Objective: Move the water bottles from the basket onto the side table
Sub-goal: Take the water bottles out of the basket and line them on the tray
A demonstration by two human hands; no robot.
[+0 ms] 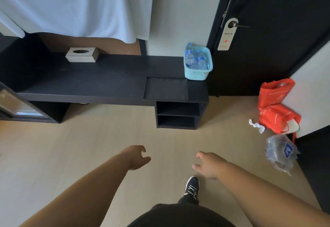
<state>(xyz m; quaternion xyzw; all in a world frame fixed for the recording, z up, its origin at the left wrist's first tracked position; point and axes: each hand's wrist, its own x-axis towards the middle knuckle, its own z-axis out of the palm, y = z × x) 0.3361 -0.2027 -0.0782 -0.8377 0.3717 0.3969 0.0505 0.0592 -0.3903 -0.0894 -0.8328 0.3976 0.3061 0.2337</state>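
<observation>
Your dark trousers (pixel 178 216) and one black shoe (pixel 192 185) filled the bottom of the view. Just past them, both hands were out in front over the floor (pixel 80 146), holding nothing. Left hand (pixel 137 158) had its fingers loosely curled, right hand (pixel 209 166) was spread and relaxed.

Both were well apart from the job. The water bottles (pixel 188 58) were all in the light blue basket (pixel 195 74), which sat at the right end of the black bench (pixel 89 80), near the door (pixel 276 57).

They stood crowded together, caps up. I'd guess small thin-walled plastic, light enough for one hand each, a bit slick and squashy if you clamped hard. Since they were packed tight, I'd take one by the neck under the cap, then shift to the body. Couldn't tell how full they were.
</observation>
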